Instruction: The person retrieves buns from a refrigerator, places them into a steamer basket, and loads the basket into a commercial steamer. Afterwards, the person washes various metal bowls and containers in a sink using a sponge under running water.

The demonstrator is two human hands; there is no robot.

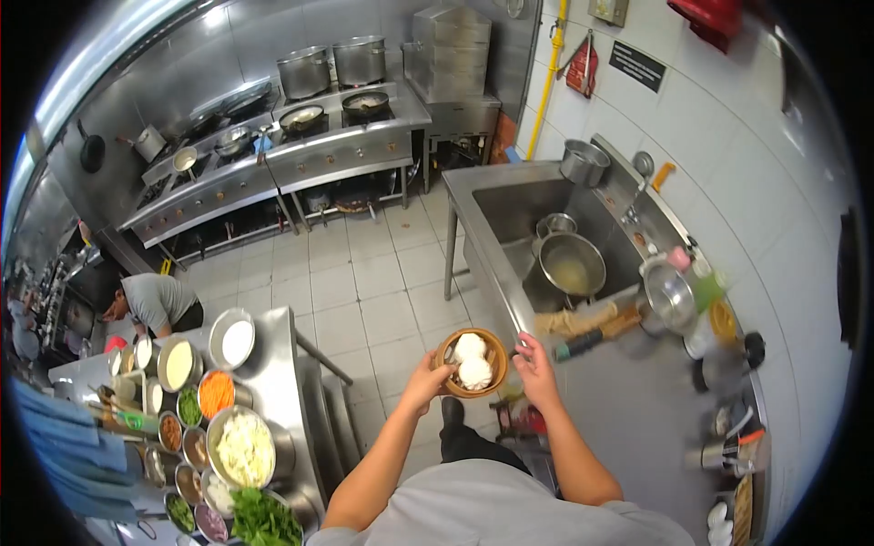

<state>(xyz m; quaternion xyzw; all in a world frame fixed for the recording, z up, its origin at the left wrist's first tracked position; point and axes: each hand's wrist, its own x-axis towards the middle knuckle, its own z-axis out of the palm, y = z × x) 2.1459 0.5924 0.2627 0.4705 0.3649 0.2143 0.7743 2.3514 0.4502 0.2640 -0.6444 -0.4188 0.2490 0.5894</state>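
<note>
My left hand [425,382] is closed on the rim of a small round bamboo steamer basket [445,383], holding it level in front of my body. Two white buns [472,359] sit inside, one behind the other. Just right of the basket, apart from it, is my right hand [535,371], its fingers curled together. A thin item may be between those fingertips, too small to make out.
Bowls of chopped food, including shredded carrot [217,394] and leafy greens [265,517], crowd the left counter [296,400]. A sink [510,205] with a large pan [572,264] stands ahead right. Stoves [346,156] line the back. A person [161,302] bends at far left.
</note>
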